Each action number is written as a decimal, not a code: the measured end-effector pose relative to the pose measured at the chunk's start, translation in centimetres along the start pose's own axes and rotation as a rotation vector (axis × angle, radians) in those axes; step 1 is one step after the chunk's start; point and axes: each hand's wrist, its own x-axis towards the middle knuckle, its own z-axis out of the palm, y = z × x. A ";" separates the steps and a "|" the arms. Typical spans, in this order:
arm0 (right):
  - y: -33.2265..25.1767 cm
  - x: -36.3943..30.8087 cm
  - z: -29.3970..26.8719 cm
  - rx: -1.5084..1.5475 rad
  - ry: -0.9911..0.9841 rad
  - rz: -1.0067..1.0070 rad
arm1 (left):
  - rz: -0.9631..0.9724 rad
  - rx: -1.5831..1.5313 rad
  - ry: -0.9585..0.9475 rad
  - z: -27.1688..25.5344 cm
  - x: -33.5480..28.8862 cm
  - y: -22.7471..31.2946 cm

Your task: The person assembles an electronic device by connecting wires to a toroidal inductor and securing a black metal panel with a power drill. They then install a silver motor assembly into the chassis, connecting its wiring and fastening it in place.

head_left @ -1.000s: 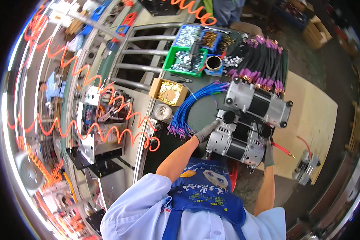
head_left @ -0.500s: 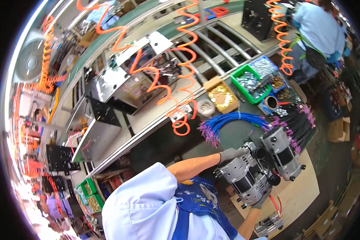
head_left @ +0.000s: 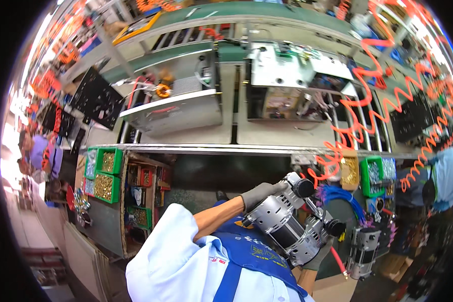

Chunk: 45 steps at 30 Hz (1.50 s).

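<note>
A silver and black compressor pump [head_left: 287, 226] with round black caps is held up in front of my blue apron. My left hand [head_left: 259, 195], in a grey glove, grips its upper left end. At its lower right end is my gloved right hand [head_left: 318, 257], closed round the housing and partly hidden by it. From beside the right hand a red hose [head_left: 338, 259] hangs down. A second, similar pump [head_left: 365, 251] stands apart on the right, on the bench by the blue cable bundle [head_left: 343, 195].
Ahead runs a roller conveyor [head_left: 181, 147] carrying open metal cabinets [head_left: 186, 108]. Orange coiled hoses [head_left: 360, 105] hang at the right. Green bins of small hardware [head_left: 104, 186] sit on the left bench; more bins [head_left: 372, 176] sit right. A person in light blue [head_left: 448, 176] is at far right.
I have turned left, away from the right-hand bench. The held pump has been lifted off beside the second pump and carried along in both hands; the second pump stays behind.
</note>
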 end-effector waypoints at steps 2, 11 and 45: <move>0.1 -2.5 14.3 -0.028 -0.122 0.061 | 0.049 -0.132 -0.018 -5.0 -2.5 2.3; 12.6 1.3 37.9 -0.087 -0.402 0.393 | 0.447 -0.496 0.177 -20.9 -21.6 11.4; 45.7 30.9 79.2 -0.649 -0.580 0.045 | 0.868 -0.374 0.873 -66.2 -18.6 37.0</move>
